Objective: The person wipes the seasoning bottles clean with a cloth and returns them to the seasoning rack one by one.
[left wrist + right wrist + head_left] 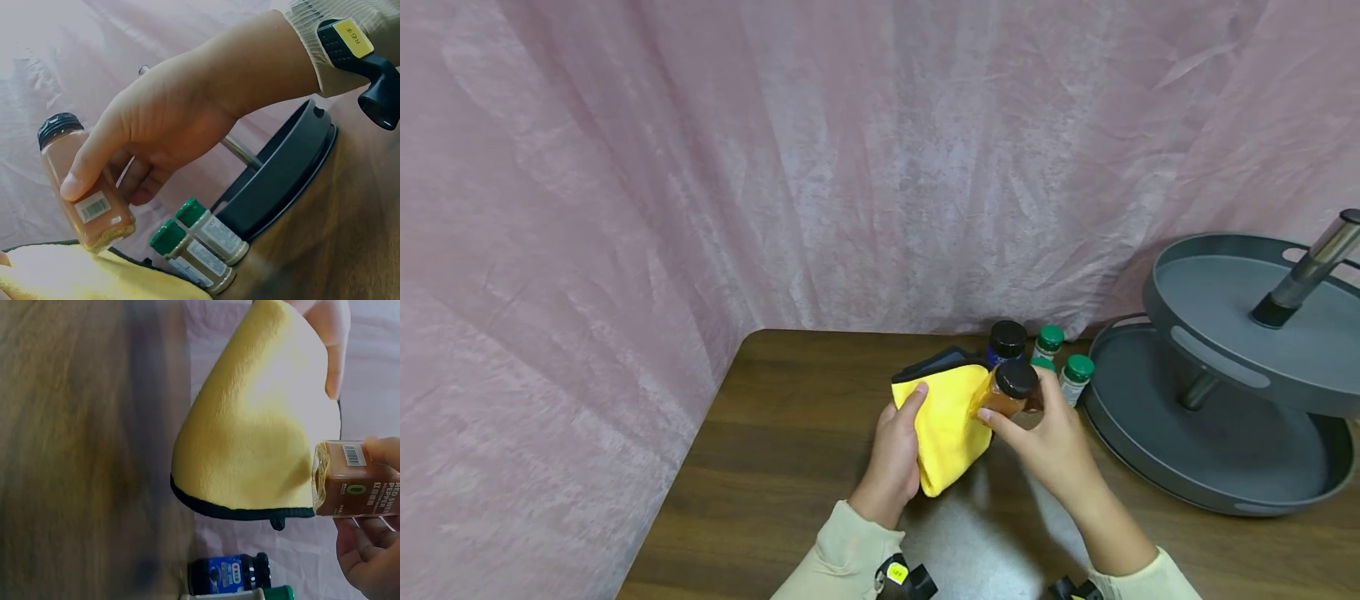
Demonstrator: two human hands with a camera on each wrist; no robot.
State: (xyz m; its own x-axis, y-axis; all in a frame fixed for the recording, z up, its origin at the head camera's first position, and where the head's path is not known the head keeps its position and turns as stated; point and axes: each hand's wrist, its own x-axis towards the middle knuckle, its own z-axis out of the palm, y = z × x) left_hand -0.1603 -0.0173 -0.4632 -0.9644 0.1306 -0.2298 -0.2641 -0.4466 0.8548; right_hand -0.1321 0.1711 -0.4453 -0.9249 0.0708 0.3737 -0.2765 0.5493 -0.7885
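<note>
My left hand [895, 450] grips a folded yellow cloth [951, 429] with dark edging, its thumb lying over the front. In my right hand [1048, 437] is a spice bottle [1003, 390] with a black cap and orange-brown contents, pinched between thumb and fingers. The bottle tilts, and its base meets the cloth in the right wrist view, where its label [369, 495] shows "PEPPER". From the left wrist view, the right thumb [74, 186] lies along the bottle's side above a barcode. Only part of the left hand [334, 337] shows behind the cloth in the right wrist view.
Behind the right hand stand green-capped bottles [1075, 379] and a dark jar [1006, 340] with a blue label. A grey two-tier round tray [1217, 496] with a metal post occupies the right side of the wooden table [760, 433]. A pink curtain [850, 167] hangs behind.
</note>
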